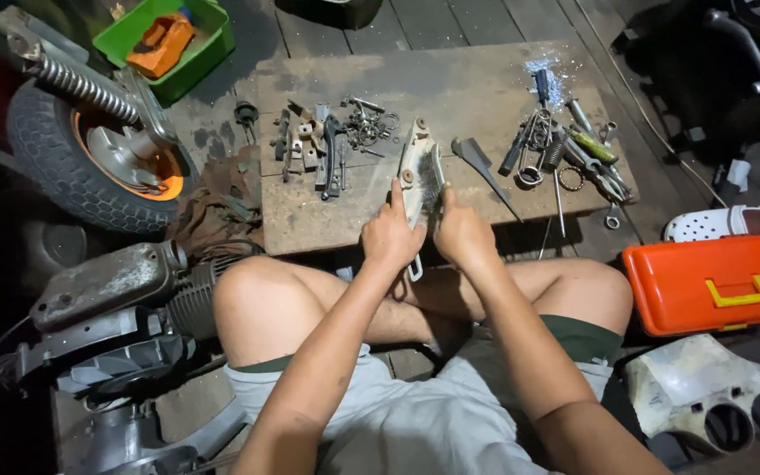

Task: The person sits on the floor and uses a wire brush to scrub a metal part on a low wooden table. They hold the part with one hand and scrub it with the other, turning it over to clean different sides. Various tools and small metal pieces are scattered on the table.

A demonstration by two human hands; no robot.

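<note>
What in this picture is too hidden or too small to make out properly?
- Head view: the lower end of the pale metal part is covered by the left hand and right hand.
- Head view: what the right hand grips is hidden by its fingers; only bristles show.
- Head view: the small nuts and washers are too small to tell apart.
- Head view: the wheel is cut off by the left edge.
</note>
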